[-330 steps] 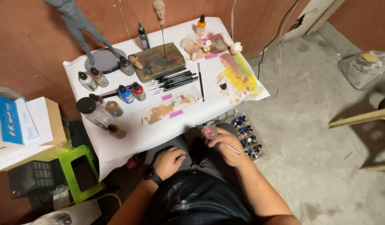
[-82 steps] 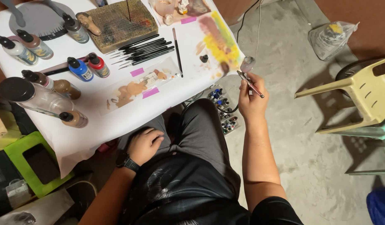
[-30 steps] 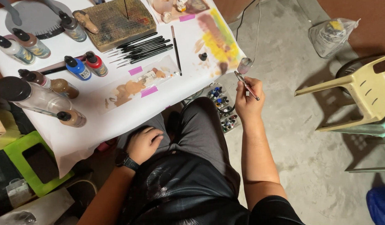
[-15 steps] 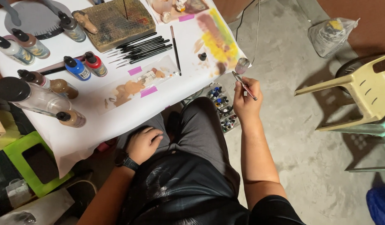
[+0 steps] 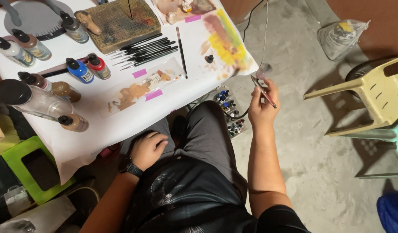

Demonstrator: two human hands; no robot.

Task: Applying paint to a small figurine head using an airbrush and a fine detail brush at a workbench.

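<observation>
A seated person's right hand (image 5: 262,108) pinched a slim dark-handled metal airbrush tool (image 5: 263,91) between thumb and fingertips, holding it in the air beyond the right edge of the white paper-covered table (image 5: 121,125), above the grey concrete floor (image 5: 311,159). The tool's long axis ran on a diagonal, its upper end pointing up and left toward the table's right corner, its lower end slanting down and right past the knuckles. A small blurred grey piece (image 5: 264,69) showed just above the fingertips; what it was could not be told. The right forearm rose straight from the elbow, wrist slightly bent, palm turned toward the table.

The left hand (image 5: 148,149), a dark watch (image 5: 129,166) at its wrist, lay on the dark grey trouser leg (image 5: 207,138) under the table's near edge, fingers loosely curled and holding nothing.

On the floor between the knee and the raised hand sat a cluster of small paint bottles (image 5: 230,113). On the table, a row of black-handled brushes (image 5: 145,49) lay near the middle, a smear of yellow and pink paint (image 5: 224,43) marked the right corner, and blue and red squeeze bottles (image 5: 87,69) stood toward the left edge. A pale yellow plastic chair (image 5: 371,99) stood well apart at the right.
</observation>
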